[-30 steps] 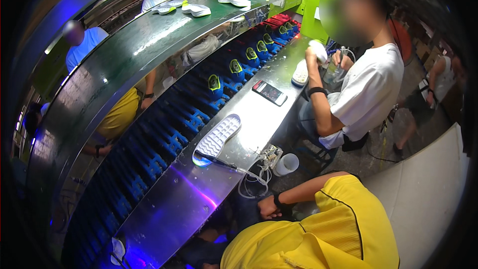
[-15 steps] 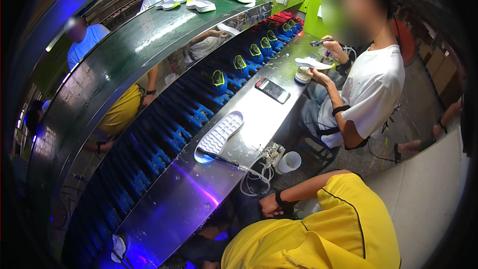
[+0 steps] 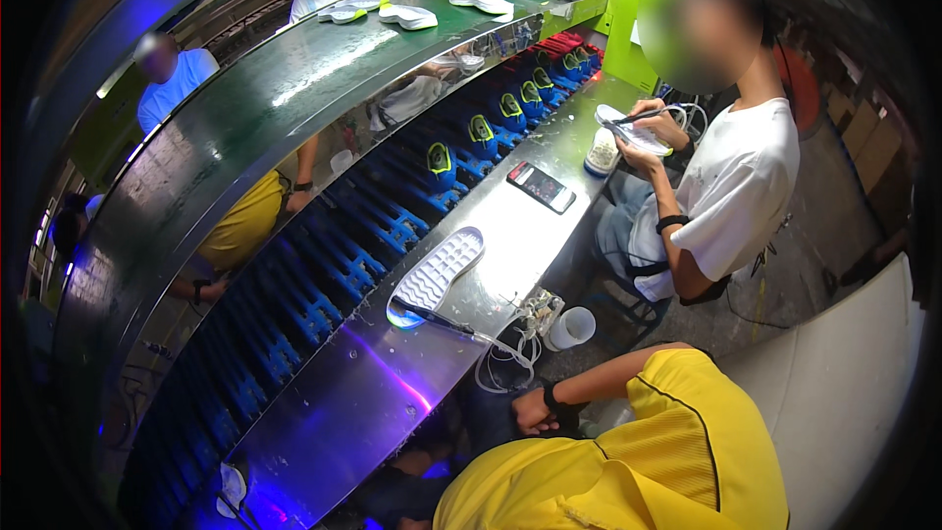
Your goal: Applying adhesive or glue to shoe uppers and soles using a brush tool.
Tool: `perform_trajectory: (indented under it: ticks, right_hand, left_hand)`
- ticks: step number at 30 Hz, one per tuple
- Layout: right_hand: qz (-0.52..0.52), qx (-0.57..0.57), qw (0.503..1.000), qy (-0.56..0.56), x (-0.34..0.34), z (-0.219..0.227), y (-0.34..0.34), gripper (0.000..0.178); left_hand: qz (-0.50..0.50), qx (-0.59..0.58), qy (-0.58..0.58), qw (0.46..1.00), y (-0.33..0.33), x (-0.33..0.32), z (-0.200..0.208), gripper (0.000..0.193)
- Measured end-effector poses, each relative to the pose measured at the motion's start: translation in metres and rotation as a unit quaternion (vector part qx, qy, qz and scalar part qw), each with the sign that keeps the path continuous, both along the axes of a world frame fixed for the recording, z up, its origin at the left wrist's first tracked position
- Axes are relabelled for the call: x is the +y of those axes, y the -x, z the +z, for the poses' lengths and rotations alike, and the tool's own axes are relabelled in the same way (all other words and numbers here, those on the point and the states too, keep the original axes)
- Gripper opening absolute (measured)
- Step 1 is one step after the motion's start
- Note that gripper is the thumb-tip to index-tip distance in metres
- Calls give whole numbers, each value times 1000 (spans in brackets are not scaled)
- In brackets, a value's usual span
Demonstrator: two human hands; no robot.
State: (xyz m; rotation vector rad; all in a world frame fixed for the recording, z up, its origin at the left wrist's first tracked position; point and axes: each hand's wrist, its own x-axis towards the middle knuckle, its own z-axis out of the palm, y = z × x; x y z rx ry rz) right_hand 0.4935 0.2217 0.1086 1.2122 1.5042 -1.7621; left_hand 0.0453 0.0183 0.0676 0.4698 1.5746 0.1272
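My right hand, with a black wristband, is curled closed on my dark-clothed leg below the bench edge; nothing shows in it. At the lower edge, only a small bit of skin, apparently my left hand, is visible; its fingers are hidden. On the metal bench in front lies a white shoe sole, tread side up. A dark-handled tool with a clear hose rests across its near end. A white piece, perhaps another sole, lies at the bench's lower left.
A co-worker in a white shirt holds a white sole and brush. A phone lies on the bench. Blue shoes line a rack beside a green conveyor carrying soles. A white bucket stands below the bench.
The co-worker has brought the brush down to the sole, which was held apart from it before. The view has shifted slightly. My right hand stays in place.
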Motion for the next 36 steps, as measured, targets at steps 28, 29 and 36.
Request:
perform_trajectory:
  ticks: [28,29,36]
  right_hand:
    - [9,-11,1000,-25,-5,-5,-10,18]
    - [11,-8,1000,-24,-5,-5,-11,17]
    - [1,-11,1000,-23,-5,0,-13,16]
  left_hand:
    - [-45,-3,-17,999,0,14,-18,37]
    - [-49,-3,-16,999,-1,15,-19,37]
    - [-67,-2,-20,998,1,18,-25,37]
